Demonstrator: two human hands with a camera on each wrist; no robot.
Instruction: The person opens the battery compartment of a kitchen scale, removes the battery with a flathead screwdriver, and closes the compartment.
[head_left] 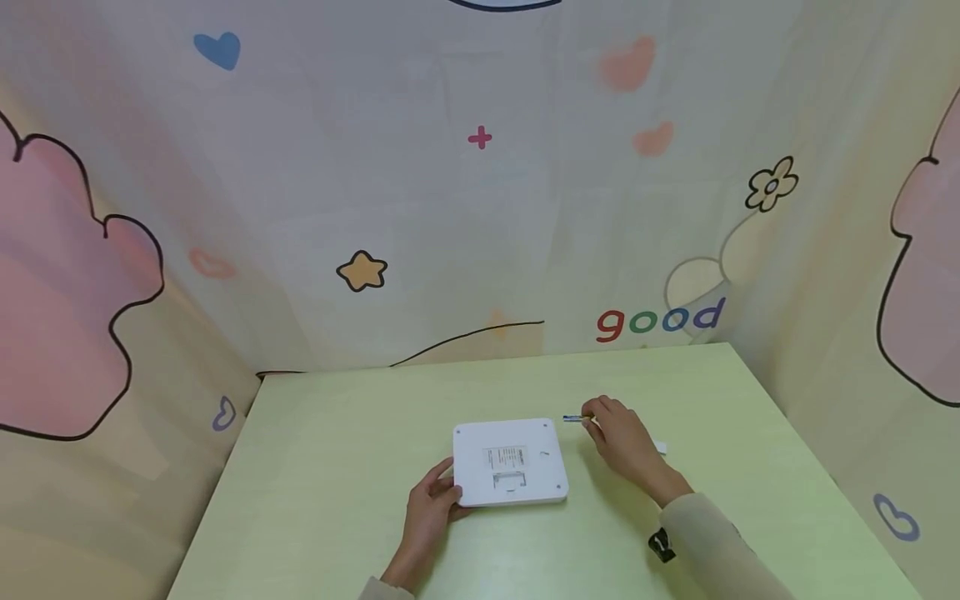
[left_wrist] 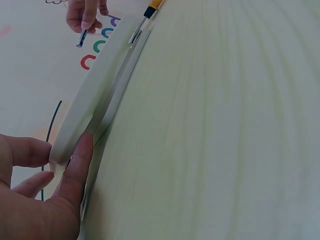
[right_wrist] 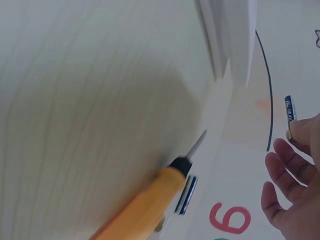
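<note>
A white flat device [head_left: 480, 442], shaped like a small scale, lies with its underside up, showing a printed label, corner feet and a small rectangular battery bay. My left hand [head_left: 431, 500] grips its left edge; in the left wrist view thumb and fingers close on the device's rim [left_wrist: 82, 117]. To the right of the device, my right hand [head_left: 618, 437] pinches a slim blue battery [right_wrist: 290, 110] by one end between thumb and finger. The battery [head_left: 576, 418] points left, just off the device's far right corner.
An orange-handled screwdriver [right_wrist: 145, 205] lies on the table, its tip toward the device. Beside it is a second battery [right_wrist: 186, 195]. A small white piece [head_left: 660, 447] shows behind my right wrist. A printed curtain [head_left: 480, 208] surrounds the pale green table [head_left: 322, 467].
</note>
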